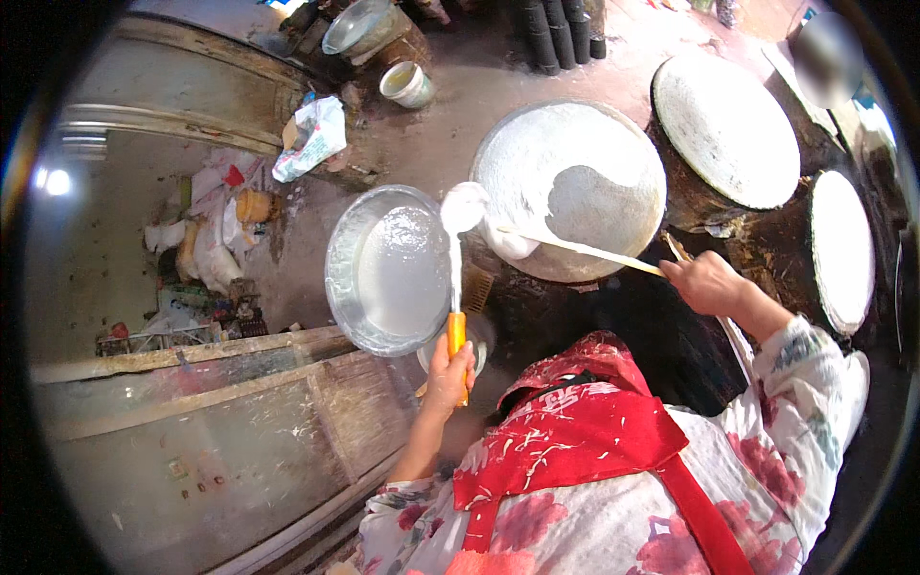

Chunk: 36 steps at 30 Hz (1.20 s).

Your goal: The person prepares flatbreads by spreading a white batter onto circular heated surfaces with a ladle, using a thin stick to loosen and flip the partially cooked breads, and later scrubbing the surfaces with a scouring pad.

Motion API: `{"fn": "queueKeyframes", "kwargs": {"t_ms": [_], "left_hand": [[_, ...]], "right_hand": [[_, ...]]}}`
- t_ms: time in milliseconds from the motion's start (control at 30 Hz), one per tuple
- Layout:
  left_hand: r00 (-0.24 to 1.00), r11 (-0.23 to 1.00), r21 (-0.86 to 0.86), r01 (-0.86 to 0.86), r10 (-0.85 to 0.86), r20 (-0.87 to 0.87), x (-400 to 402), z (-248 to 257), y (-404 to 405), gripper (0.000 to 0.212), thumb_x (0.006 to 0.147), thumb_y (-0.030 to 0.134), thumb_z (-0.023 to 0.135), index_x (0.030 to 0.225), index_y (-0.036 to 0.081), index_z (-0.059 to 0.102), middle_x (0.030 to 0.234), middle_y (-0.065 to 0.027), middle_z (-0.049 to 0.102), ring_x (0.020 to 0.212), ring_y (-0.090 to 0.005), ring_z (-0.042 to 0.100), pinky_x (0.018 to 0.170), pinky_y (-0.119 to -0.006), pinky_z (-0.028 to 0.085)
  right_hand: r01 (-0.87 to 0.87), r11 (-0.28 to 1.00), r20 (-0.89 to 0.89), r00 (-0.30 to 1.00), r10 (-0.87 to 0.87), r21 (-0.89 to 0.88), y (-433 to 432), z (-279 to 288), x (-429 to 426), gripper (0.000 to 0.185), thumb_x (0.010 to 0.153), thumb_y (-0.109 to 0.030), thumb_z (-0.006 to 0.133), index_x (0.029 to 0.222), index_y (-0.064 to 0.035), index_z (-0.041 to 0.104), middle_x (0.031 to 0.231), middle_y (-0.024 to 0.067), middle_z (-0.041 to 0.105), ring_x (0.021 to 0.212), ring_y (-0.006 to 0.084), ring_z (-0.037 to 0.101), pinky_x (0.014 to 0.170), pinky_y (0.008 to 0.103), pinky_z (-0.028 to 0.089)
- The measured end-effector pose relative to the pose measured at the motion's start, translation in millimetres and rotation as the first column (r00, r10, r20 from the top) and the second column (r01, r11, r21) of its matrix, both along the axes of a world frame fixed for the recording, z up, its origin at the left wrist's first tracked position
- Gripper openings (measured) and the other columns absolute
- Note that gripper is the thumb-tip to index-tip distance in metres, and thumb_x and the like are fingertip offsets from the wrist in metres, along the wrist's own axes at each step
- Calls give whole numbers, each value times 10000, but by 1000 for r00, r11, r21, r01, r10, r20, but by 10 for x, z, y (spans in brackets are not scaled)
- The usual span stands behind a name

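My left hand [449, 370] grips the yellow-orange handle of a ladle [456, 269]. The ladle's bowl is coated in white batter and hangs between a metal basin [345, 295] and a round griddle [604, 251]. White liquid batter [402, 273] lies in the basin. In my right hand [708, 282] is a long pale stick [596, 251], reaching left over the griddle. Its far end meets a white mass [514, 243] at the griddle's left edge; the shape of that end is unclear. White batter [568, 136] coats much of the griddle, around a bare grey patch.
Two more round griddles [726, 133] [841, 251] stand to the right, pale on top. Beyond are a white bucket [407, 84], a plastic bag [313, 136] and black cylinders [553, 36]. A glass-panelled partition [215, 424] runs along my left. A blurred round shape [826, 61] appears at far right.
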<state>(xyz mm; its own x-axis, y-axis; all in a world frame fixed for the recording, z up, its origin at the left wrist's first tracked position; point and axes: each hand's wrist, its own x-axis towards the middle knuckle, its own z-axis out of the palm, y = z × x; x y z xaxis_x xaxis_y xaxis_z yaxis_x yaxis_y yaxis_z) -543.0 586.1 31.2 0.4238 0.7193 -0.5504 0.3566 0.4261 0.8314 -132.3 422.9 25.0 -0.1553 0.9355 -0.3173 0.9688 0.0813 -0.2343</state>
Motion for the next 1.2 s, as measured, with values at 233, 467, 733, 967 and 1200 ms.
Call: {"fn": "queueKeyframes", "kwargs": {"t_ms": [233,467,733,967,1200], "left_hand": [[881,740,479,472,-411,-234,-52,-162,-225,518,899,194,544,1354,57,338,1039,-213,628,930,-411,614,794,-439,477],[938,740,608,288,-345,-24,-130,-13,-12,478,907,155,549,1330,44,355,997,-138,564,764,-253,568,634,-312,459],[934,991,121,60,-98,344,-380,223,149,234,946,136,488,1156,65,414,705,-4,438,464,-50,397,405,-177,343],[905,990,-85,115,-69,419,-266,297,85,192,962,175,453,1132,93,415,698,-11,431,466,-72,409,427,-207,366],[910,978,-130,165,-100,402,-229,315,105,169,962,190,459,1104,106,424,695,-18,438,470,-84,422,431,-215,374]], "right_hand": [[522,839,-137,852,-504,157,-1444,-230,-588,333,845,-141,558,1157,-28,529,819,189,637,702,360,623,593,448,490],[764,644,-515,568,-643,38,-311,-731,-1940,228,895,-229,521,1039,-58,570,801,239,619,758,409,610,651,482,486],[894,335,-667,56,-743,-298,-308,-1006,-2099,286,915,-281,482,905,-12,577,648,167,589,580,300,593,549,409,460],[784,620,-505,549,-666,36,-174,-939,-2337,267,891,-266,485,918,-21,586,739,230,606,747,442,592,671,489,457],[907,418,-614,305,-728,-45,-456,-985,-1970,276,900,-286,475,860,-33,578,776,226,612,756,415,596,678,470,468]]}}
